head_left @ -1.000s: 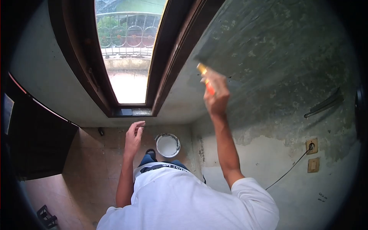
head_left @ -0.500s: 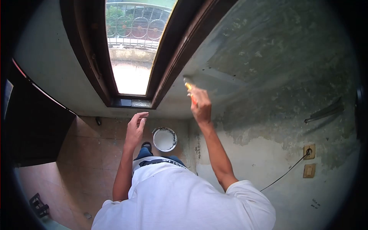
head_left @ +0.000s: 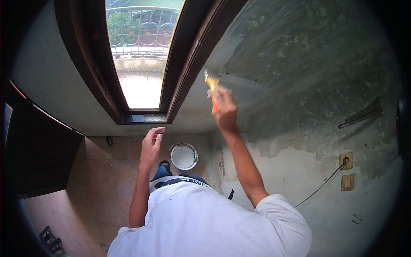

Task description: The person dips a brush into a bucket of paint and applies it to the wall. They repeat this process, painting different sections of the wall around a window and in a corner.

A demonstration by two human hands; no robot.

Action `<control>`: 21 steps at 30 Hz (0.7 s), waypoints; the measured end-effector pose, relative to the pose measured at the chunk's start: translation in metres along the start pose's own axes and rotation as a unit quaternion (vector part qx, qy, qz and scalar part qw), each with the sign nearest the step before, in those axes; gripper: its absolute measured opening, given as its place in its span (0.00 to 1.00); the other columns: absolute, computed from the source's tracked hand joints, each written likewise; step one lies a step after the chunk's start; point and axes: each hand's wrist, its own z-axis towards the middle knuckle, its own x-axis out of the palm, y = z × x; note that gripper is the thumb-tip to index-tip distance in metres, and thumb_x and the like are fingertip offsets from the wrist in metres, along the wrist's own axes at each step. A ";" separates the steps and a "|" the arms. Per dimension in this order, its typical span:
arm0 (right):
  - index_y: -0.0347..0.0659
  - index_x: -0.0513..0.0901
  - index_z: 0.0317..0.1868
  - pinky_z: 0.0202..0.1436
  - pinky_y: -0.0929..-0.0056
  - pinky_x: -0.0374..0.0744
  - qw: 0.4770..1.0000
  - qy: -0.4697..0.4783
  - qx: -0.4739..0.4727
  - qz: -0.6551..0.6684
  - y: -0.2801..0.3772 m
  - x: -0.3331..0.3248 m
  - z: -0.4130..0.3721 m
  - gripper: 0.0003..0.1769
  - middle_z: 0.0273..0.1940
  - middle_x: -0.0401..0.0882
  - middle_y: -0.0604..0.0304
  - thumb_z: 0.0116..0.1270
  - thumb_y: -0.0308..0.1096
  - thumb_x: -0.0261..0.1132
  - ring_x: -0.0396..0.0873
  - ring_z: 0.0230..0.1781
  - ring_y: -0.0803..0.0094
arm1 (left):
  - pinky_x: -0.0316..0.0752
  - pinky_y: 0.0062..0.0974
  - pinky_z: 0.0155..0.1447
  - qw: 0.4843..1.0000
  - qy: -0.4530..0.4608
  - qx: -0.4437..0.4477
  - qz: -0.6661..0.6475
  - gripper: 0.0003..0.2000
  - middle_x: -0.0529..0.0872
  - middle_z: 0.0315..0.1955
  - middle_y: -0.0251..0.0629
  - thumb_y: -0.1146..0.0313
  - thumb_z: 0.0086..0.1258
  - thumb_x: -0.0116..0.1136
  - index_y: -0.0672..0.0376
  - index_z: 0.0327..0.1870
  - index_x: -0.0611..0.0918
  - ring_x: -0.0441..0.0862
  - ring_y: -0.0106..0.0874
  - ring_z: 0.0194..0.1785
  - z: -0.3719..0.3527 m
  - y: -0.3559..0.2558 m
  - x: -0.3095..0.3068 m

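Observation:
My right hand (head_left: 224, 108) is raised and closed around a paintbrush (head_left: 211, 84) with an orange handle. Its bristles press on the stained grey-green wall (head_left: 308, 73), close to the dark wooden window frame (head_left: 188, 73). A paler, freshly coated strip runs rightward from the brush. My left hand (head_left: 151, 145) hangs free in the air with fingers loosely spread, holding nothing, above the floor. A round paint bucket (head_left: 184, 156) with white paint sits on the tiled floor below, just right of my left hand.
A wall socket (head_left: 346, 160) with a black cable plugged in and a switch (head_left: 347, 182) sit low on the right. A dark bracket (head_left: 359, 115) sticks out of the wall. Dark furniture (head_left: 38, 158) fills the left. A small black object (head_left: 50, 240) lies on the floor.
My right hand has swept the brush from the right, out on the wall, leftward to the window frame's edge, then slightly up. My left hand has stayed nearly still.

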 end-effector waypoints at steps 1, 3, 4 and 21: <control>0.39 0.93 0.55 0.60 0.55 0.89 0.999 0.025 0.021 0.024 -0.002 0.011 -0.019 0.23 0.58 0.89 0.51 0.59 0.11 0.74 0.88 0.57 0.53 | 0.83 0.32 0.68 1.000 0.004 0.008 -0.007 0.15 0.93 0.58 0.44 0.72 0.88 0.56 0.62 0.68 0.86 0.90 0.34 0.60 0.000 0.002 0.000; 0.39 0.93 0.55 0.60 0.55 0.89 0.998 0.045 0.031 0.024 -0.001 0.008 -0.015 0.24 0.57 0.90 0.52 0.59 0.11 0.73 0.89 0.56 0.52 | 0.82 0.32 0.68 1.000 0.006 0.004 0.001 0.15 0.93 0.58 0.45 0.72 0.88 0.56 0.62 0.68 0.86 0.90 0.34 0.60 -0.001 -0.001 -0.001; 0.39 0.92 0.54 0.60 0.55 0.89 0.997 0.063 0.046 0.022 0.006 -0.001 -0.005 0.25 0.57 0.90 0.53 0.58 0.10 0.73 0.89 0.56 0.51 | 0.82 0.32 0.68 1.000 0.013 0.000 0.011 0.15 0.93 0.58 0.45 0.72 0.88 0.56 0.63 0.68 0.86 0.90 0.34 0.61 -0.002 -0.002 -0.002; 0.37 0.91 0.49 0.64 0.53 0.89 0.998 0.044 -0.045 -0.003 0.013 -0.037 0.055 0.20 0.51 0.91 0.51 0.59 0.09 0.68 0.91 0.55 0.51 | 0.83 0.33 0.67 1.000 -0.007 -0.005 -0.009 0.14 0.93 0.58 0.45 0.72 0.88 0.55 0.62 0.67 0.87 0.90 0.34 0.60 0.006 0.010 0.003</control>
